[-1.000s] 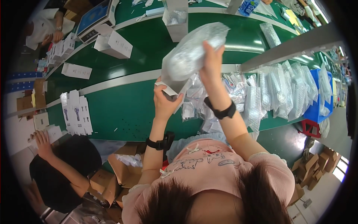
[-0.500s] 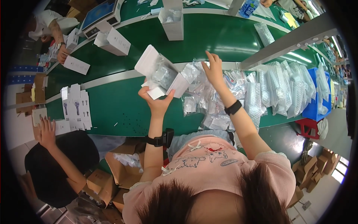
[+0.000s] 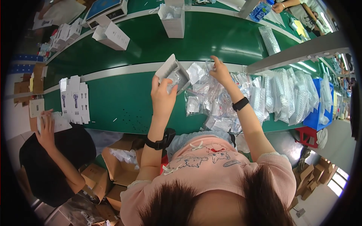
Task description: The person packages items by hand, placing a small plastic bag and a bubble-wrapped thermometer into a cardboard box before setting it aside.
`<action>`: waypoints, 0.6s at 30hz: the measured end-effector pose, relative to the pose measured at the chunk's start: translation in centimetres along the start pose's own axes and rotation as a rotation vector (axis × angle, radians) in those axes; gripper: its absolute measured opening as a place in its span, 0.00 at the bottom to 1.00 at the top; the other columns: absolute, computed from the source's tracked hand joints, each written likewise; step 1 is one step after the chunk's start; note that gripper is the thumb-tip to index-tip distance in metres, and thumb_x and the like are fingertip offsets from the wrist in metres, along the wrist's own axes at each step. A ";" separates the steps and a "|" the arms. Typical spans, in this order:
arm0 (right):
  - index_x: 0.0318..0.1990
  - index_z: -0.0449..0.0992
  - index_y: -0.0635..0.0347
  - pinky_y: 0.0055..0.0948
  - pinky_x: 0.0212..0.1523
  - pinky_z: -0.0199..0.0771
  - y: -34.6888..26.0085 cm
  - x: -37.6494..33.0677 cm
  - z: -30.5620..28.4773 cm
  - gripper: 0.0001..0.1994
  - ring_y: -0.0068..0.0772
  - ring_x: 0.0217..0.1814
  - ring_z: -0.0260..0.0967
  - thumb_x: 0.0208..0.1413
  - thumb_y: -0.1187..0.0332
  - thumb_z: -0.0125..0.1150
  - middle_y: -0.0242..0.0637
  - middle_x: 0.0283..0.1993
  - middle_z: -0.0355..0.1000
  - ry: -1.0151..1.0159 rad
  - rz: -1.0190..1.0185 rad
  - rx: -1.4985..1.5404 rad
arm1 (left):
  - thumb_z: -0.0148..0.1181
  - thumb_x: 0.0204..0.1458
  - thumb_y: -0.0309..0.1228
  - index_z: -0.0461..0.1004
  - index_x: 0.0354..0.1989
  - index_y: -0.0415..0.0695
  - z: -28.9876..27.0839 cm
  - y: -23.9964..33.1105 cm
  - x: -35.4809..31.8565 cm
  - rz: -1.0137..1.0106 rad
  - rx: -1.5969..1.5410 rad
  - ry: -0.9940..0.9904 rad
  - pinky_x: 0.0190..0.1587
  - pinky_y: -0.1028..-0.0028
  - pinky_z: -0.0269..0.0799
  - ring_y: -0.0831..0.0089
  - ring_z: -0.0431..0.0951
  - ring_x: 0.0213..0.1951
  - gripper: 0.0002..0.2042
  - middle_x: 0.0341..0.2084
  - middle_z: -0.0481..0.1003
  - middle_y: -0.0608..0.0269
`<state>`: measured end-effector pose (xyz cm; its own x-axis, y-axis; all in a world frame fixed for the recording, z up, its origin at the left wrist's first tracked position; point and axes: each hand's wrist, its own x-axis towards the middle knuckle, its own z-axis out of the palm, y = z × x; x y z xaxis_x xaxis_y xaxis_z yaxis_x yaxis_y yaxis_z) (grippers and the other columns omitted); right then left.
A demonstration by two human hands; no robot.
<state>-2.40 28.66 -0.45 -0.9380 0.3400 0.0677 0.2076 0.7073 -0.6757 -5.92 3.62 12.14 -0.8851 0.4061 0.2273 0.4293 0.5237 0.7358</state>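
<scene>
tilting open box (image 3: 172,73) mouth rightward

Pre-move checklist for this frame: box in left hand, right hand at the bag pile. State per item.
1. Left hand grips the open white box: ok, held above the green table.
2. Box opening faces up and is reachable: ok; a clear-wrapped item already sits inside.
3. Right hand has a bag: cannot tell; fingertips are at the far edge of the clear bag pile, grasp not visible.
4. Bag supply within reach: ok, the pile lies just right of the box.
5. Space between the hands: ok, nothing in it.
6. Co-worker's hand stays clear: ok, far left on the flat cartons.
</scene>
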 end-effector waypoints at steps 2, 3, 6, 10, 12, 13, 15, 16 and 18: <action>0.44 0.67 0.59 0.27 0.31 0.68 -2.4 0.1 -2.0 0.20 0.32 0.30 0.67 0.38 0.78 0.58 0.39 0.31 0.67 0.047 0.049 0.317 | 0.62 0.35 0.21 0.70 0.25 0.38 -0.4 0.1 0.1 -0.035 -0.002 0.039 0.34 0.69 0.67 0.57 0.72 0.36 0.08 0.40 0.68 0.51; 0.44 0.68 0.59 0.25 0.29 0.67 -3.7 0.2 -3.1 0.20 0.30 0.29 0.66 0.38 0.78 0.59 0.38 0.32 0.66 0.067 0.076 0.478 | 0.62 0.35 0.21 0.70 0.25 0.38 -0.5 0.1 0.4 -0.038 0.000 0.043 0.34 0.69 0.67 0.57 0.72 0.36 0.08 0.40 0.68 0.51; 0.44 0.68 0.58 0.21 0.30 0.66 -11.3 -1.1 -6.1 0.17 0.22 0.31 0.65 0.43 0.79 0.56 0.33 0.32 0.66 0.174 -0.040 0.870 | 0.61 0.35 0.20 0.70 0.22 0.36 -0.6 0.1 1.2 -0.151 -0.111 0.077 0.30 0.71 0.67 0.59 0.73 0.28 0.06 0.27 0.72 0.55; 0.44 0.68 0.59 0.26 0.37 0.67 -14.6 -1.8 -6.7 0.16 0.23 0.38 0.63 0.45 0.75 0.59 0.31 0.35 0.66 0.011 -0.356 0.718 | 0.61 0.35 0.20 0.70 0.20 0.34 -0.7 -0.2 1.7 -0.170 -0.164 0.109 0.30 0.72 0.66 0.60 0.73 0.26 0.06 0.21 0.72 0.56; 0.44 0.68 0.59 0.28 0.41 0.65 -14.5 -1.5 -6.1 0.17 0.25 0.41 0.63 0.44 0.74 0.60 0.32 0.39 0.66 -0.060 -0.498 0.403 | 0.61 0.35 0.21 0.70 0.20 0.35 -0.7 -0.2 1.7 -0.159 -0.158 0.110 0.28 0.74 0.64 0.65 0.71 0.24 0.05 0.20 0.71 0.58; 0.45 0.68 0.60 0.31 0.45 0.63 -14.3 -1.2 -5.6 0.18 0.27 0.44 0.62 0.43 0.72 0.61 0.33 0.42 0.65 -0.131 -0.628 0.082 | 0.62 0.35 0.22 0.71 0.20 0.35 -0.7 -0.2 1.7 -0.152 -0.151 0.113 0.25 0.76 0.61 0.71 0.69 0.22 0.05 0.18 0.71 0.60; 0.45 0.68 0.61 0.33 0.49 0.61 -14.2 -1.2 -5.1 0.19 0.28 0.48 0.61 0.43 0.70 0.63 0.34 0.45 0.65 -0.203 -0.751 -0.241 | 0.62 0.36 0.22 0.72 0.21 0.36 -0.6 -0.4 1.6 -0.149 -0.143 0.120 0.23 0.78 0.59 0.76 0.68 0.20 0.05 0.17 0.71 0.62; 0.47 0.67 0.61 0.34 0.52 0.59 -14.1 -1.2 -4.9 0.23 0.30 0.50 0.59 0.41 0.68 0.64 0.36 0.48 0.63 -0.150 -0.787 -0.187 | 0.62 0.36 0.22 0.71 0.20 0.36 -0.6 -0.5 1.7 -0.142 -0.168 0.141 0.23 0.78 0.59 0.77 0.67 0.20 0.05 0.17 0.71 0.62; 0.50 0.64 0.63 0.37 0.57 0.53 -13.9 -1.2 -4.5 0.31 0.35 0.56 0.56 0.37 0.62 0.68 0.40 0.54 0.59 -0.045 -0.855 -0.077 | 0.62 0.36 0.22 0.71 0.18 0.36 -0.4 -0.9 1.7 -0.129 -0.218 0.183 0.23 0.79 0.58 0.77 0.67 0.19 0.05 0.15 0.70 0.63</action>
<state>-2.94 21.17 12.18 -0.7907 -0.3525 0.5005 -0.5586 0.7500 -0.3542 -7.91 3.58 12.15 -0.9560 0.1946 0.2197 0.2801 0.3809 0.8812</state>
